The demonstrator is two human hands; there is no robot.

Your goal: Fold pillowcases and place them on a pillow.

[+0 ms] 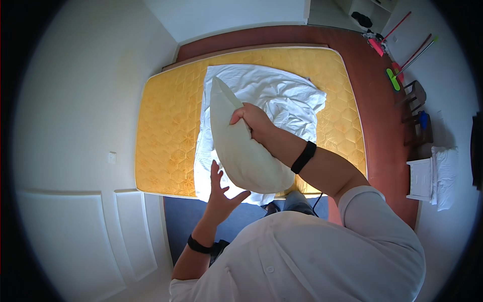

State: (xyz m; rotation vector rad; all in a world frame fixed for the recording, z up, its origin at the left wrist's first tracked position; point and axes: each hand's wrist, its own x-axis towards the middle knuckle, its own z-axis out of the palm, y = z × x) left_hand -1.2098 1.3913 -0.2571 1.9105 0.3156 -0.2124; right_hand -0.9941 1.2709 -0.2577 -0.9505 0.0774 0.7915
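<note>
My right hand (252,120) grips the edge of a cream pillow (245,154) and holds it up, tilted, over the bed. Just left of the pillow's lower end is my left hand (222,194), fingers spread, holding nothing. Beneath the pillow, a rumpled white cloth (290,98) lies across the middle of a yellow quilted mattress (166,128). The pillow hides part of the cloth. Black bands circle both my forearms.
Wall borders the mattress on the left. Along the right wall stand a green-headed mop (393,79), a pink broom (376,47), dark chairs (417,94) and a white cabinet (419,179) beside stacked white pillows (445,177).
</note>
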